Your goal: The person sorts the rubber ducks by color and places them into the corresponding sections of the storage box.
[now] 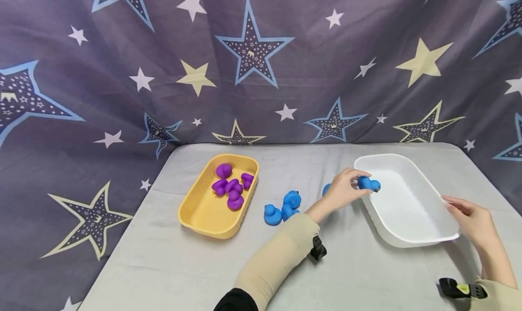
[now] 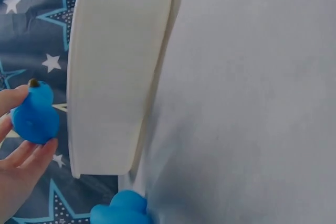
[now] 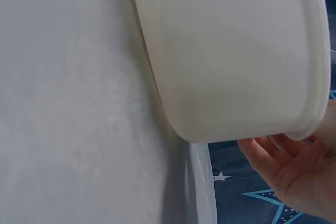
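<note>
A blue rubber duck (image 1: 369, 184) is pinched between the thumb and fingers of my left hand (image 1: 344, 187), over the left rim of the white tub (image 1: 408, 202). In the left wrist view the duck (image 2: 37, 114) shows its dark beak pointing up, beside the tub's wall (image 2: 118, 77). At the tub's right side, my right hand (image 1: 473, 220) grips the rim, thumb on top. The right wrist view has its fingers (image 3: 262, 153) under the tub's edge (image 3: 310, 77). Another blue duck (image 1: 326, 189) is mostly hidden behind my left hand.
Several blue ducks (image 1: 272, 215) sit grouped on the grey cloth-covered table (image 1: 142, 265), left of the left forearm. Farther left stands a yellow tub (image 1: 200, 213) with several purple ducks (image 1: 235, 200) inside. A star-patterned curtain (image 1: 261, 112) hangs along the table's back edge.
</note>
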A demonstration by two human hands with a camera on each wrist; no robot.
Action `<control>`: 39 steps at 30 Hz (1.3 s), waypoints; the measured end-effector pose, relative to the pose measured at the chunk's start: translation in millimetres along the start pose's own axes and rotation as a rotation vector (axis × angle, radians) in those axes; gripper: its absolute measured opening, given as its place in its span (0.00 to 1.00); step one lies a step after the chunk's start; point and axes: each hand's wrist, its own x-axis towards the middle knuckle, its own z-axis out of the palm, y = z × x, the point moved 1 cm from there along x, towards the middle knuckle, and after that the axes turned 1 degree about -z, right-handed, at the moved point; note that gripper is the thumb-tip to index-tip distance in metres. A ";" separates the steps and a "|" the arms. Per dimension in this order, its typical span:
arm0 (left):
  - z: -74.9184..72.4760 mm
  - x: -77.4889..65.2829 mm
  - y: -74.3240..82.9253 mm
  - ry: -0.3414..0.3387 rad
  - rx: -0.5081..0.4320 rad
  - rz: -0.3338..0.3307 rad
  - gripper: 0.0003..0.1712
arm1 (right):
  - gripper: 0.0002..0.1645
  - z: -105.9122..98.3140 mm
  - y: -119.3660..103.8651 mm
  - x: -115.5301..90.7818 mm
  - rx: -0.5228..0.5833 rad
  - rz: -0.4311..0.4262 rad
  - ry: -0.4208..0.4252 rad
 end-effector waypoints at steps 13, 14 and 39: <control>23.4 8.5 0.7 0.144 -0.090 0.013 0.19 | 0.17 5.1 47.2 15.2 -0.004 0.010 0.028; 24.5 8.8 0.5 0.153 -0.072 0.015 0.19 | 0.17 5.9 51.1 16.5 -0.010 0.018 0.032; 21.5 2.4 -5.7 0.196 -0.017 -0.018 0.15 | 0.22 7.3 74.6 24.7 -0.049 0.011 0.004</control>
